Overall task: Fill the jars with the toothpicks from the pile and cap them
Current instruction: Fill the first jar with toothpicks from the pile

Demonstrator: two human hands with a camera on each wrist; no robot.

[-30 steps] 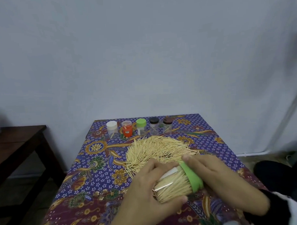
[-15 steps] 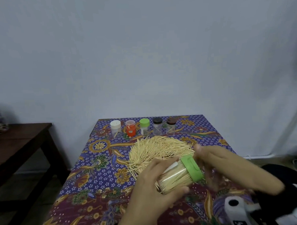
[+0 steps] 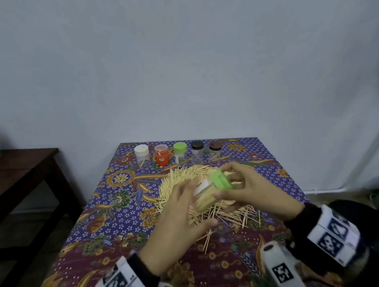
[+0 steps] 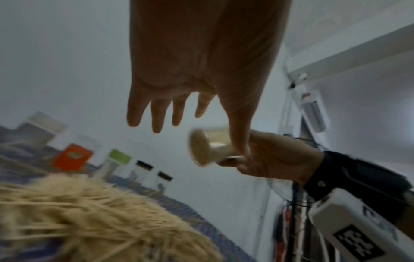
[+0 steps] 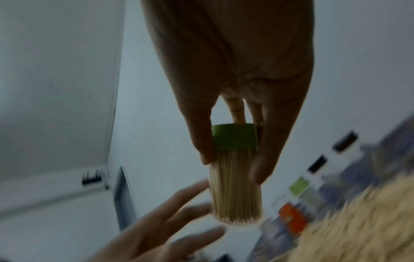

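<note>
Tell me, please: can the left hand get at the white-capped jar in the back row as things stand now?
Probably yes. The left hand is open and holds nothing, since the right hand grips the filled jar. Only the low toothpick pile lies before the white-capped jar.

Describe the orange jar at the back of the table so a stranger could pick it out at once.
Start at the patterned tablecloth and look past the toothpick pile to the row of five small jars along the far edge. The orange jar stands second from the left, between the white-capped jar and the green-capped jar. It alone has a solid orange body.
</note>
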